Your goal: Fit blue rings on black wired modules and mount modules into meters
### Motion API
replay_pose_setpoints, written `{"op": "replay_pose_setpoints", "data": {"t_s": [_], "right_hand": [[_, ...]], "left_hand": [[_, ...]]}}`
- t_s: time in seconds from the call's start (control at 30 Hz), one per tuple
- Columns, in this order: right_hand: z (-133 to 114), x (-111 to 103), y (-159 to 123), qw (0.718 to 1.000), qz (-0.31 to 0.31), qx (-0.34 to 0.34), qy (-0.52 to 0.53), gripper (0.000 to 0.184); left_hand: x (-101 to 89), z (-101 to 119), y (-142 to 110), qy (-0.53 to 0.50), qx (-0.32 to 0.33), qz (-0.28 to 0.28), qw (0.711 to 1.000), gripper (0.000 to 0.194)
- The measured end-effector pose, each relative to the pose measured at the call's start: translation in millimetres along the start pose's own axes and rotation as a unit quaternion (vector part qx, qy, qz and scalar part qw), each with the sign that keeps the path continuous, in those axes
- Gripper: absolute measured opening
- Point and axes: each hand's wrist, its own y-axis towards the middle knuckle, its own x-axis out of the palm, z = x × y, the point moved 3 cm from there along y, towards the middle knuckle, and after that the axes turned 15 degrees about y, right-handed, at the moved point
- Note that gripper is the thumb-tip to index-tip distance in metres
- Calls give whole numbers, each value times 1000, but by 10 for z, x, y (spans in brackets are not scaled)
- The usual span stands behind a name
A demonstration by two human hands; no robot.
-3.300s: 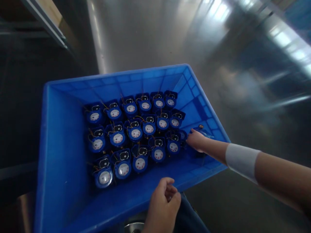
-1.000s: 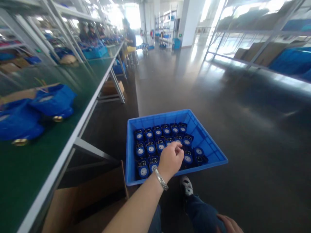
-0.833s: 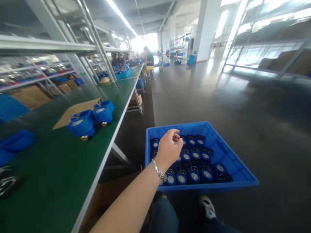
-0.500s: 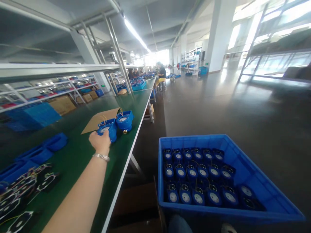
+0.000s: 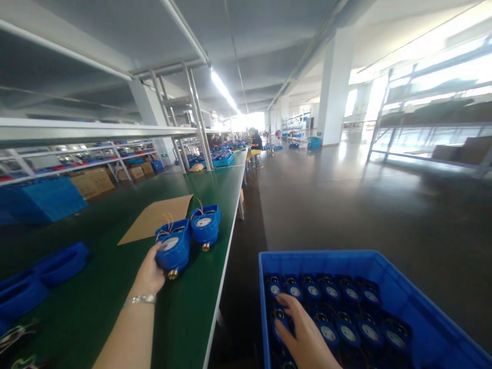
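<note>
My left hand (image 5: 149, 271) grips the left side of a blue water meter (image 5: 177, 253) on the green table; a brass fitting faces me and thin wires stick up at its back. Just beyond it to the right stands a second blue water meter (image 5: 205, 223), also with wires and a brass fitting. My right hand (image 5: 302, 330) is over the blue crate (image 5: 319, 254), thumb and fingers apart around one of the round-dialled meters (image 5: 279, 328) packed in rows there. Whether the fingertips touch that meter I cannot tell.
Brown cardboard (image 5: 154, 218) lies behind the meters. Blue plastic housings (image 5: 61, 264) and wired parts (image 5: 17, 335) are at the table's left. A white shelf (image 5: 96, 130) runs above the table. Further down sits a person (image 5: 254, 141); a rack (image 5: 426, 123) stands at right.
My right hand has come into view over the crate. My left hand still holds its meter, now gripped at the side. The view has tilted up, so table and crate appear lower.
</note>
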Motion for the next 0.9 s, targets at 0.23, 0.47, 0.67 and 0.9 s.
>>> {"op": "replay_pose_setpoints", "data": {"t_s": [0.23,0.47,0.67,0.9], "right_hand": [[-1181,1374,1764,932,-7,137,336,62],[-1193,1812,2302,894,9,260,366,42],[-1191,1794,2285,866,-6,297,402,39],[-1154,1608,1774,845,-18,328,422,36]], "left_hand": [[-70,-131,97,-5,-25,-7,1000,52],[-46,-57,27,4,-62,-44,997,55],[-59,-15,12,35,-65,-52,996,50],[-135,72,-235,76,-113,-107,985,55]]}}
